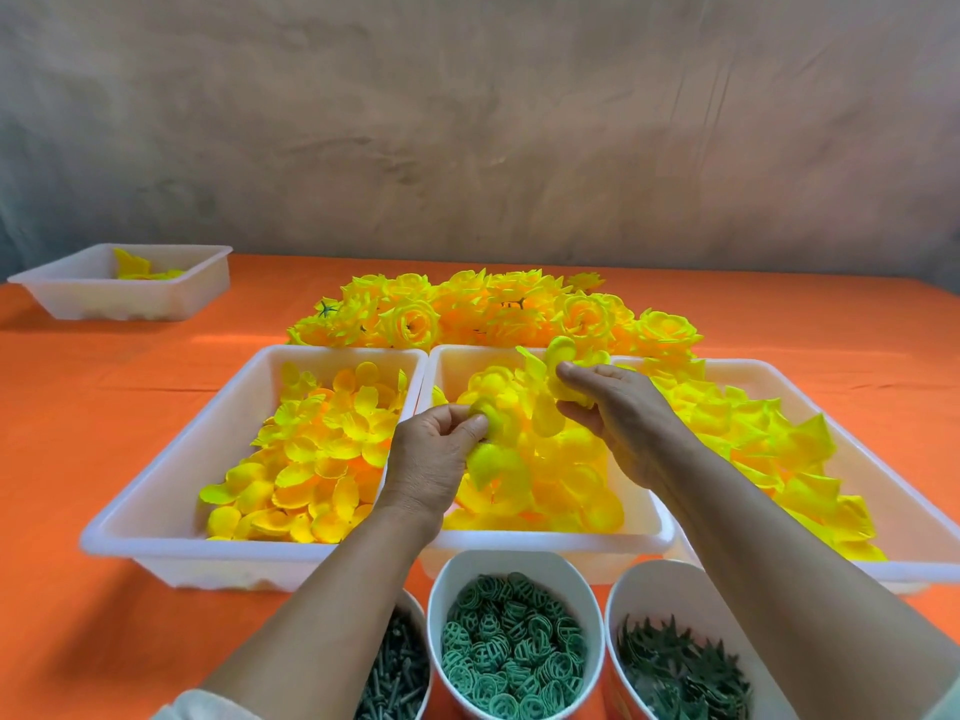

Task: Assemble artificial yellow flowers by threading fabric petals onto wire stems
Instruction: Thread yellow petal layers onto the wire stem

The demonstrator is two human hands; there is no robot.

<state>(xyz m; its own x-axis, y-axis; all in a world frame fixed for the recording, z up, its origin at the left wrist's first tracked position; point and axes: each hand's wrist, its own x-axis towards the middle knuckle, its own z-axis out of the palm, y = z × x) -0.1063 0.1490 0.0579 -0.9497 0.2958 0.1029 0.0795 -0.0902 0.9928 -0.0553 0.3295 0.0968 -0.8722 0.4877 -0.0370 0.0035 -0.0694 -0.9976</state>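
Note:
Both hands hover over the middle white tray (644,537) of loose yellow fabric petals. My left hand (434,459) pinches a small part-built yellow flower (491,423) between thumb and fingers; its stem is hidden. My right hand (618,407) grips a yellow petal piece (558,366) lifted just above the tray, a short way right of the flower. A pile of finished yellow flowers (467,311) lies on the orange cloth behind the trays.
A left tray (171,491) holds rounder petals and a right tray (914,506) holds pointed ones. Three white cups at the front hold green stems (400,672), green ring pieces (514,652) and dark green calyx leaves (680,672). A smaller tray (124,298) sits far left.

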